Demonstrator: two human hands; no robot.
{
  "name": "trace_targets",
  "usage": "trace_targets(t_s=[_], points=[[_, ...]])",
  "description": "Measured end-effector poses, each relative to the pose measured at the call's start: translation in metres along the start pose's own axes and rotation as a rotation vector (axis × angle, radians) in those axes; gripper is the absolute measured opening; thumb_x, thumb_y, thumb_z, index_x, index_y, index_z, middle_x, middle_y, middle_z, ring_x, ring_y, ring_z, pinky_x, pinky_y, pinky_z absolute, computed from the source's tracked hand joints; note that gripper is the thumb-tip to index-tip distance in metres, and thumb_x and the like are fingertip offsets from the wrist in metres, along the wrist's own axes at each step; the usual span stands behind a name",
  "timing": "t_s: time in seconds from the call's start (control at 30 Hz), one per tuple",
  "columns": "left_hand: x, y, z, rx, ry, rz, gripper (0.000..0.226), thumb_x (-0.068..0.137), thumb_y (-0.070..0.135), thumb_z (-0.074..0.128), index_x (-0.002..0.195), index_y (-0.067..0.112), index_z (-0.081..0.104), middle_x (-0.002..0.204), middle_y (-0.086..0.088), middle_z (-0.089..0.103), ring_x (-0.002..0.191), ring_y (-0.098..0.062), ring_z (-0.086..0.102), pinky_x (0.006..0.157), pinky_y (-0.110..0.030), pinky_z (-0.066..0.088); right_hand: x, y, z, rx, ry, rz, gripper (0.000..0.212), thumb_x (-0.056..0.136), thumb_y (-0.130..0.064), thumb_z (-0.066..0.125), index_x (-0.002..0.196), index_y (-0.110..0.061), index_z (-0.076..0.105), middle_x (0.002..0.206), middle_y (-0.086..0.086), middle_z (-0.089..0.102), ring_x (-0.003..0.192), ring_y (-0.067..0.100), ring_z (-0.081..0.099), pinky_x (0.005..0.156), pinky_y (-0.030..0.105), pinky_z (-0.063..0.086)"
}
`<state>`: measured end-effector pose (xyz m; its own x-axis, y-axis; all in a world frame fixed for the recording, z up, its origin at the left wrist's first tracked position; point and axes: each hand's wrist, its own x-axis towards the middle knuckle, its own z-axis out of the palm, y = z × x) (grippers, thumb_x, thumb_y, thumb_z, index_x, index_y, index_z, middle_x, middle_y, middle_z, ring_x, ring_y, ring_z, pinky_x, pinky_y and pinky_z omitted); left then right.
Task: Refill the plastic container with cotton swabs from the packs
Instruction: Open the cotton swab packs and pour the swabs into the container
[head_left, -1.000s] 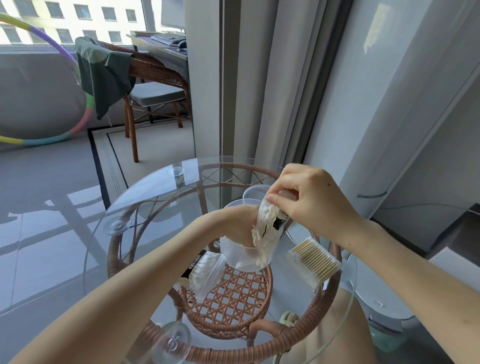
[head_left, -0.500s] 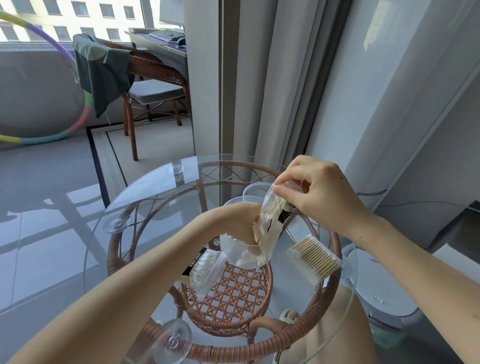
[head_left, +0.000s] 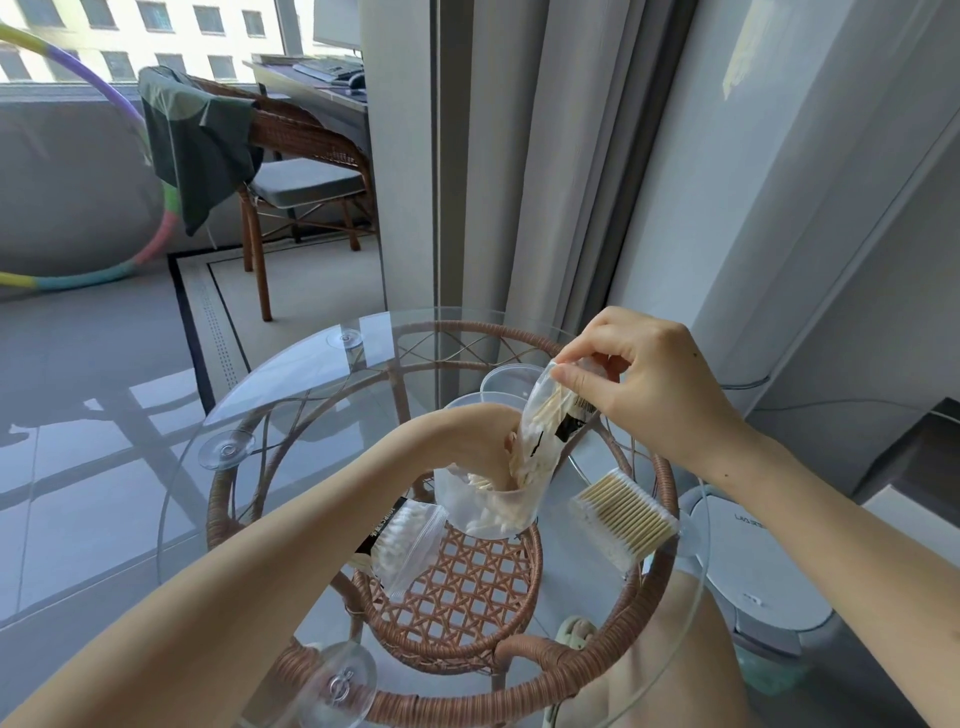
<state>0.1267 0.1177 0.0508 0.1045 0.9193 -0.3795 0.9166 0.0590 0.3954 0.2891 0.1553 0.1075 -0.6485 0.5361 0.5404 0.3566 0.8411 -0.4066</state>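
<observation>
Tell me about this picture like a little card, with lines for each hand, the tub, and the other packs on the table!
right hand: pinches the top end of the tilted pack
tilted pack: lower end inside the plastic container
left hand: at the container's mouth beside the pack; what its fingers hold is hidden
plastic container: on the glass table, some swabs inside
lid: off, behind the container
zip pack: flat, left of the container
wooden-stick pack: flat, right of the container
</observation>
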Motion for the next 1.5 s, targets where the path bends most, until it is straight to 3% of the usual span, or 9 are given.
trace_targets(t_s=[0.13,0.27,0.4,0.57,0.7,0.83,1.07,1.27,1.5], points=[[-0.001,-0.001,-0.004,0.017,-0.037,-0.028,0.038,0.071,0.006,0.070,0.108,0.007,0.059,0.097,-0.007,0.063,0.088,-0.024,0.060,0.076,-0.030,0.050,-0.002,0.001,0.002,-0.005,-0.014,-0.018,0.009,0.080,-0.017,0.073,0.085,-0.010,0.074,0.081,0.002,0.066,0.070,0.013,0.058,0.061,0.021,0.052],[-0.003,-0.006,-0.010,-0.020,-0.067,-0.076,0.057,0.069,0.000,0.070,0.122,0.013,0.054,0.115,-0.006,0.064,0.105,-0.026,0.060,0.093,-0.039,0.051,-0.003,-0.001,0.004,-0.002,0.004,-0.056,0.008,0.079,-0.016,0.073,0.083,-0.009,0.074,0.080,-0.001,0.063,0.069,0.011,0.056,0.061,0.019,0.049],[-0.003,-0.007,-0.013,-0.063,-0.082,-0.095,0.061,0.070,-0.005,0.067,0.125,0.016,0.052,0.118,-0.004,0.061,0.107,-0.025,0.057,0.095,-0.036,0.049,-0.001,-0.003,0.005,-0.018,0.007,-0.077,0.009,0.079,-0.017,0.073,0.082,-0.009,0.073,0.079,0.000,0.063,0.067,0.011,0.055,0.060,0.018,0.047],[-0.006,-0.009,-0.014,-0.300,-0.104,-0.067,0.045,0.072,-0.016,0.058,0.098,0.020,0.057,0.102,-0.002,0.066,0.101,-0.022,0.059,0.094,-0.032,0.049,-0.001,-0.006,0.003,-0.024,0.034,-0.098,0.009,0.078,-0.019,0.072,0.081,-0.010,0.073,0.079,0.002,0.065,0.069,0.011,0.057,0.060,0.021,0.051],[-0.011,-0.007,-0.015,-0.567,-0.059,-0.097,0.051,0.077,-0.020,0.054,0.116,0.011,0.060,0.114,-0.008,0.068,0.108,-0.021,0.063,0.096,-0.034,0.050,-0.003,-0.004,0.000,-0.007,0.050,-0.050,0.010,0.080,-0.020,0.071,0.082,-0.010,0.074,0.078,0.000,0.064,0.067,0.008,0.055,0.059,0.017,0.049],[-0.013,-0.006,-0.016,-0.680,-0.015,-0.125,0.054,0.078,-0.021,0.053,0.123,0.009,0.058,0.115,-0.008,0.068,0.105,-0.018,0.064,0.087,-0.025,0.054,-0.008,-0.001,-0.005,0.033,0.123,0.001,0.006,0.081,-0.018,0.070,0.081,-0.013,0.073,0.076,-0.002,0.062,0.068,0.008,0.057,0.059,0.019,0.048],[-0.019,-0.006,-0.013,-0.683,-0.025,-0.102,0.059,0.072,-0.025,0.054,0.119,0.011,0.057,0.121,-0.007,0.064,0.110,-0.021,0.062,0.098,-0.037,0.049,-0.012,-0.003,-0.007,0.084,0.223,-0.030,0.012,0.082,-0.020,0.067,0.084,-0.010,0.072,0.078,-0.001,0.062,0.068,0.012,0.058,0.061,0.024,0.051],[-0.023,-0.002,-0.009,-0.678,-0.031,-0.068,0.071,0.067,-0.019,0.064,0.125,0.019,0.049,0.120,-0.005,0.063,0.112,-0.022,0.059,0.101,-0.037,0.046,-0.009,0.004,0.003,0.002,0.042,-0.101,0.011,0.080,-0.015,0.070,0.085,-0.006,0.072,0.089,0.005,0.066,0.077,0.015,0.061,0.068,0.026,0.053],[-0.021,-0.001,-0.005,-0.611,0.065,-0.131,0.043,0.064,0.006,0.080,0.104,0.009,0.066,0.105,-0.008,0.071,0.100,-0.022,0.066,0.097,-0.037,0.050,-0.002,0.007,-0.006,0.023,-0.035,-0.095,0.013,0.078,-0.005,0.072,0.090,-0.007,0.073,0.103,0.006,0.069,0.095,0.016,0.063,0.085,0.020,0.052]])
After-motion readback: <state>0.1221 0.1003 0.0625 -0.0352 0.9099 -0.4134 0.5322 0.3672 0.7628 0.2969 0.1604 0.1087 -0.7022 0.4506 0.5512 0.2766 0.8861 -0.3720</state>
